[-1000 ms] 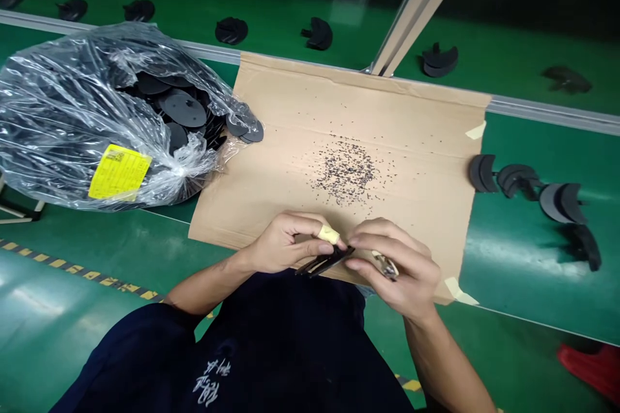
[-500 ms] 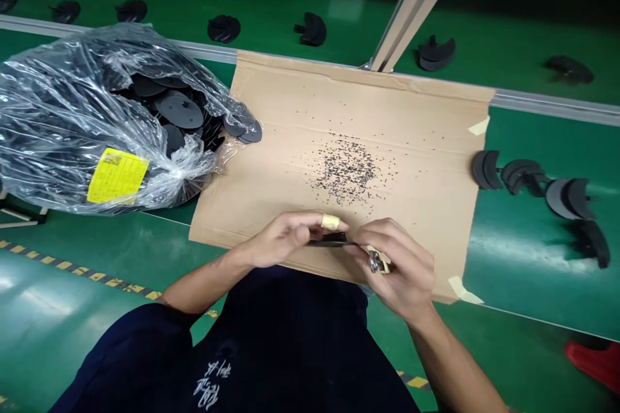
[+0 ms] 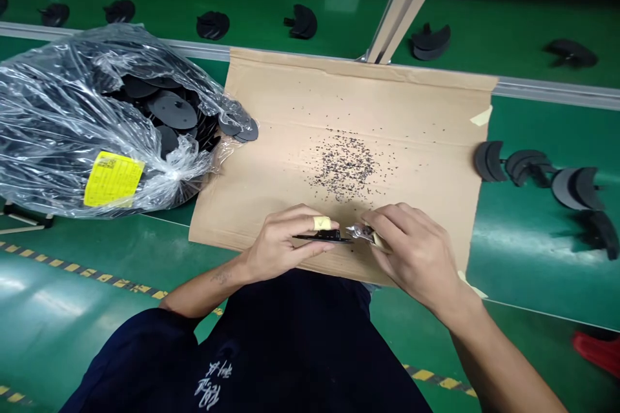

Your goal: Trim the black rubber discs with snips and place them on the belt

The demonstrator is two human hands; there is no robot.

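Observation:
Near the front edge of the cardboard, my left hand [image 3: 288,239] pinches a thin black plastic disc [image 3: 322,238] between thumb and fingers. The disc is seen nearly edge-on, with a raised black bit on top. Yellow tape wraps one finger of that hand. My right hand [image 3: 411,248] is closed round a pair of nippers [image 3: 361,232]; their metal jaws point left, close to the disc's right edge. The handles are mostly hidden in the palm. Just beyond both hands lies a scatter of tiny black plastic bits [image 3: 346,168].
A clear plastic bag [image 3: 53,122] of black discs [image 3: 172,110] lies open at left, overlapping the cardboard sheet [image 3: 271,90]. Curved black parts [image 3: 526,164] stand on the green table at right. More sit behind the metal rail [image 3: 557,95], near an upright post [image 3: 407,6].
My right hand has drawn back to the right with the nippers, so their jaws now show apart from the disc. My left hand still holds the disc, now slightly further left.

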